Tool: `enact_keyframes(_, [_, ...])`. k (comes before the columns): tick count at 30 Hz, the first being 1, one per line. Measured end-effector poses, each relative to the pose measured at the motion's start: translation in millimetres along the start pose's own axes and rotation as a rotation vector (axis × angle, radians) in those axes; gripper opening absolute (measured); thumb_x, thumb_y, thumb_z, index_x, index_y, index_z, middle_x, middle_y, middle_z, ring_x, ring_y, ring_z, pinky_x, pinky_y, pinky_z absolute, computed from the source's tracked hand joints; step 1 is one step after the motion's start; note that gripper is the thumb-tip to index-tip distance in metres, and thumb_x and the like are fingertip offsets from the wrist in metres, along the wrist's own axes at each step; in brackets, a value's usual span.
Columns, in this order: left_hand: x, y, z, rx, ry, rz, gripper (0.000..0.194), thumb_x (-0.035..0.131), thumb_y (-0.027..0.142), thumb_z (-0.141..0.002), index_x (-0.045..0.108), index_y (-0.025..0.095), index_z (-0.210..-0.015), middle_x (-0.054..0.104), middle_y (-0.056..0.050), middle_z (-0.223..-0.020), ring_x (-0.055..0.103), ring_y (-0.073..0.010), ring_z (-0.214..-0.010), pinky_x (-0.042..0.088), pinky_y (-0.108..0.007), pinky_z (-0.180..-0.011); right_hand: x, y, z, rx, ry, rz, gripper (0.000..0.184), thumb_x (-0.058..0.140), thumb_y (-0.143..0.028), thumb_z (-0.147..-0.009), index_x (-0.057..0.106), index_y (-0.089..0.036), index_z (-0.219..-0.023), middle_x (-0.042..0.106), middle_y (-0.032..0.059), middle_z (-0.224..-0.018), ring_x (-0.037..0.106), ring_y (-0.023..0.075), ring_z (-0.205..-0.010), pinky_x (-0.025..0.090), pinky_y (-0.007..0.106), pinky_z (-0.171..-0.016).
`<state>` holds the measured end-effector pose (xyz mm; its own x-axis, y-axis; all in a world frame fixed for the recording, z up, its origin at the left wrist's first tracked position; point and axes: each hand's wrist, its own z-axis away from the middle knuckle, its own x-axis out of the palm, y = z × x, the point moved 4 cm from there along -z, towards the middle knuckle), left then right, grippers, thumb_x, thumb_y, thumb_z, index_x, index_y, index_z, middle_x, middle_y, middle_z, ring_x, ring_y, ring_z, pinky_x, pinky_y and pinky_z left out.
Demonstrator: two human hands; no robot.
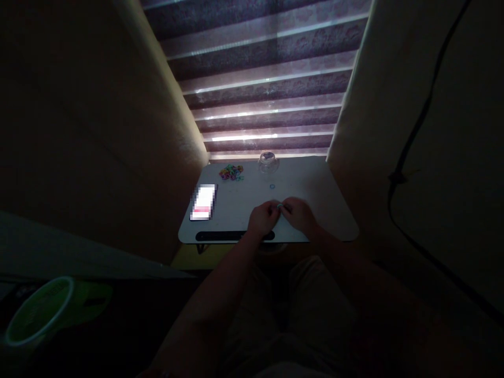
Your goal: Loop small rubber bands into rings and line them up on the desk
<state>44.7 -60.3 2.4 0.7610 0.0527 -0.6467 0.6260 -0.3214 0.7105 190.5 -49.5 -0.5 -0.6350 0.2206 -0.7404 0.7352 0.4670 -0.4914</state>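
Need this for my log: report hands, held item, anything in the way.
Left hand, right hand: both pinching small pale item, details unclear. Bluish ring beyond them on tabletop. No obstruction seen.

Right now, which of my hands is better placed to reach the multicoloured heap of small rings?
Probably your left hand: the heap lies leftward on the white rectangular tabletop, nearer that hand, while your right hand sits farther across. Both hands meet at a small pale item, though.
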Motion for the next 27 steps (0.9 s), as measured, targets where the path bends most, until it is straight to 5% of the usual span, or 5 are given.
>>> enact_keyframes(12, [-0.9,-1.3,1.0,-0.069,-0.017,-0.003,0.021,0.055,0.031,-0.087,0.068,0.020,-0.100,0.072,-0.002,-0.088,0.064,-0.0142,-0.076,0.048,-0.025,-0.072,2.4,3.7,0.4,0.043,0.021,-0.039,0.017,0.055,-0.028,-0.082,0.057,-0.020,-0.068,0.056,0.0026,-0.067,0.048,0.0151,-0.064,0.034,0.027,-0.061])
enact_keyframes(27, [-1.9,3.6,2.5,0.018,-0.099,0.101,0.033,0.052,0.022,-0.087,0.065,0.023,-0.118,0.072,-0.002,-0.107,0.066,-0.0139,-0.088,0.050,-0.026,-0.087,1.8,3.2,-0.4,-0.017,-0.007,-0.048,0.025,0.052,-0.026,-0.084,0.055,-0.019,-0.060,0.056,0.0023,-0.065,0.050,0.0155,-0.066,0.035,0.028,-0.065])
